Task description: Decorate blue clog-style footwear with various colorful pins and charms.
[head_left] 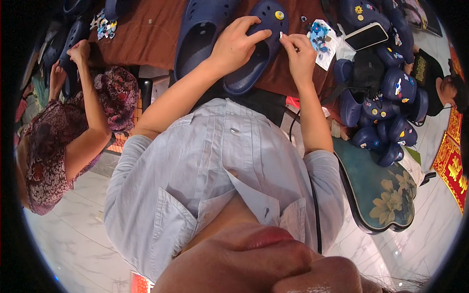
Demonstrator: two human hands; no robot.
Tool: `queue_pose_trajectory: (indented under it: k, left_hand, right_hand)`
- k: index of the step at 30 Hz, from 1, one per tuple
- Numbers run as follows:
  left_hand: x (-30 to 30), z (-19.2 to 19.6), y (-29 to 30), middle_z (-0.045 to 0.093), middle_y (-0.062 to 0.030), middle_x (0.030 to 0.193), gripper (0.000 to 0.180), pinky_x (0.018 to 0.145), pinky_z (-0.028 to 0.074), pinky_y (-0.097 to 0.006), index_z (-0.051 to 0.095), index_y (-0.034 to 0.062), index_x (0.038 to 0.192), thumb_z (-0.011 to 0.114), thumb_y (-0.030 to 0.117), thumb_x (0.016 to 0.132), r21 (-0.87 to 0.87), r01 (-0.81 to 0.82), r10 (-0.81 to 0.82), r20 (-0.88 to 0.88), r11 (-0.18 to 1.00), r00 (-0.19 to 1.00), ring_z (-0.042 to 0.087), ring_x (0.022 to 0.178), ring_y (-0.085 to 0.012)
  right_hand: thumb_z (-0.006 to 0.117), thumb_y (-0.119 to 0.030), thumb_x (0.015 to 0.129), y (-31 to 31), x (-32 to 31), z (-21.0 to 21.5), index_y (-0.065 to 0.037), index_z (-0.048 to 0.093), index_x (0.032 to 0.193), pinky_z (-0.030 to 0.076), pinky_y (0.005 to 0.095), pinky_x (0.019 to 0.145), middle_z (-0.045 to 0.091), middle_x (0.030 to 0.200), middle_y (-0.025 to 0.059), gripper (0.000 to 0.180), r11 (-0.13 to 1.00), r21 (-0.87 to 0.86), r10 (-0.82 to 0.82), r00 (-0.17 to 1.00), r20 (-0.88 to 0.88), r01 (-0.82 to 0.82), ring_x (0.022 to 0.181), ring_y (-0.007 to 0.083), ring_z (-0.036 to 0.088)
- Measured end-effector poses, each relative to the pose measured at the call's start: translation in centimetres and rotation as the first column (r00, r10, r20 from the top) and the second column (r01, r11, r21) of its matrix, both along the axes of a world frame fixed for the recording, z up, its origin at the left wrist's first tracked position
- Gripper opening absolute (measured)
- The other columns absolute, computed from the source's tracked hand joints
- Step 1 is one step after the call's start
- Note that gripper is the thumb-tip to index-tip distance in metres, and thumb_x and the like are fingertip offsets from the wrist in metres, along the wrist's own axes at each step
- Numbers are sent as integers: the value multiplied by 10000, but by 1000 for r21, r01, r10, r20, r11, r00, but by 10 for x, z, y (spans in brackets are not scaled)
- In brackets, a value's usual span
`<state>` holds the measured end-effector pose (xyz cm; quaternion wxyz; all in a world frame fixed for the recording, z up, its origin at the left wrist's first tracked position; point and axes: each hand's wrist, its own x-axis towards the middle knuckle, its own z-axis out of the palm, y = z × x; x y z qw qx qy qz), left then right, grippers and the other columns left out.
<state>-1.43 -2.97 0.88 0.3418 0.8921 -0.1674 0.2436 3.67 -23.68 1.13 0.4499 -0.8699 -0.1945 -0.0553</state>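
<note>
Two large navy clogs with holed uppers lie side by side in front of me. My left hand (235, 48) is on the right-hand clog (245, 82), its fingers spread across the upper and wrist over the inner edge. A round yellow charm (279, 15) sits on that clog's toe. At the clog's right side, my right hand (301, 54) pinches a small white charm (281, 35) between thumb and fingertips; its design is too small to make out. The left-hand clog (196, 46) lies partly behind my left forearm.
Blue and white charms (320, 36) lie on a white plastic bag (325, 62), near a phone (366, 36). Decorated navy clogs (398, 85) are heaped at the right, beside a person in black (430, 78). At left, a co-worker (53, 146) handles a clog near more charms (103, 25).
</note>
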Motion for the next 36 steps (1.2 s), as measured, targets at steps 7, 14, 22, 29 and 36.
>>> queue_pose_trajectory:
  k: [7,14,22,29,36]
  left_hand:
    - [-1,-1,-2,592,-142,1250,573,955,516,-419,694,158,1172,678,-81,651,-11,-8,8,-13,1000,1000,594,1155,-341]
    - [-1,3,-2,577,-155,1262,562,956,512,-424,688,159,1175,686,-54,655,-11,7,-8,-16,1000,1000,586,1157,-351]
    - [1,-2,-2,570,-160,1267,543,966,504,-430,679,158,1174,681,-47,672,29,-16,17,-7,999,1000,577,1167,-357]
    - [3,0,0,584,-148,1254,553,974,500,-431,673,157,1187,645,-76,687,13,14,-14,-9,1000,1000,576,1173,-349]
    - [3,-1,-1,589,-144,1245,534,971,501,-427,683,145,1171,645,-87,692,43,-19,20,-8,999,1000,575,1174,-347]
  right_hand:
    - [887,-162,662,-13,42,-3,-15,644,868,463,291,686,594,801,42,351,998,15,66,915,-398,-66,721,140,543]
    - [933,-232,581,3,69,16,-42,521,832,454,362,676,575,752,99,517,923,-295,117,911,-395,-246,718,234,559]
    - [936,-255,584,6,68,11,-45,484,826,450,388,665,565,719,137,555,919,-329,96,932,-350,-218,675,270,553]
    - [850,-180,758,-12,20,-5,-32,547,838,429,270,646,559,764,13,346,999,48,10,955,-295,5,692,115,500]
    - [800,-128,798,-36,-38,-9,-16,616,811,451,286,630,599,729,41,215,992,24,-112,956,-272,123,652,122,547]
